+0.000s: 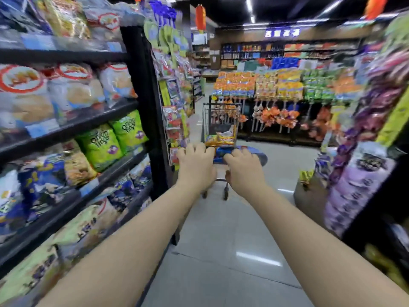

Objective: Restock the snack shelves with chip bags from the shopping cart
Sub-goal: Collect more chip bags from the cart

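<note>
A small wire shopping cart (221, 116) stands in the aisle straight ahead, with yellow and orange chip bags (220, 139) lying in its basket. Both arms reach forward to it. A blue chip bag (256, 155) lies across the near end of the cart. My left hand (195, 166) curls its fingers over the bag's left end, and my right hand (243, 171) grips its middle from above. The bag's underside and the cart's handle are hidden behind my hands. The snack shelves (106, 173) run along my left, packed with green onion-ring bags (110, 140) and blue bags (42, 185).
A black shelf post (146, 107) with hanging snack strips marks the left shelf's end, close to the cart. Another rack (365, 173) of purple packs lines the right. A display of orange and green bags (276, 87) crosses the aisle's far end. Grey tiled floor (221, 240) lies between.
</note>
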A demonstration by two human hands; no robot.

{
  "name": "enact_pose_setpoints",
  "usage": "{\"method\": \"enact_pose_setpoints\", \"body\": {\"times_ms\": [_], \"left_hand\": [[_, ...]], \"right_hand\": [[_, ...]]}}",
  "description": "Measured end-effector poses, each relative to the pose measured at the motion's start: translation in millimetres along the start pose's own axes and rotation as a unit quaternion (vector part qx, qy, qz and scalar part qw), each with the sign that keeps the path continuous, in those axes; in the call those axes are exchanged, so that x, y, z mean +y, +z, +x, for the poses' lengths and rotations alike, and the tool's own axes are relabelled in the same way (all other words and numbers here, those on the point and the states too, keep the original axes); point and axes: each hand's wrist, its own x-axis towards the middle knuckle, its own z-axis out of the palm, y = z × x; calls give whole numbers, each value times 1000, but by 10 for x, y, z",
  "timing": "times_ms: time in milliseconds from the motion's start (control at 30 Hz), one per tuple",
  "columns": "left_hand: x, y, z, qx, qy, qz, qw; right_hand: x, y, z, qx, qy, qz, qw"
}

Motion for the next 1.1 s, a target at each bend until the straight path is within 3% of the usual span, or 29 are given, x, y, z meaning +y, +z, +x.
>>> {"method": "enact_pose_setpoints", "body": {"times_ms": [233, 400, 633, 1100], "left_hand": [[1404, 849, 903, -56, 53, -64, 995], [1795, 1461, 1246, -94, 63, -103, 988], [1742, 2535, 1863, -146, 23, -176, 973], [1595, 4579, 3963, -259, 53, -202, 943]], "right_hand": [[1625, 726, 151, -34, 78, 37, 996], [2080, 1305, 241, -66, 93, 39, 993], [2416, 2290, 781, -150, 149, 75, 974], [3096, 3862, 2864, -204, 233, 107, 945]]}}
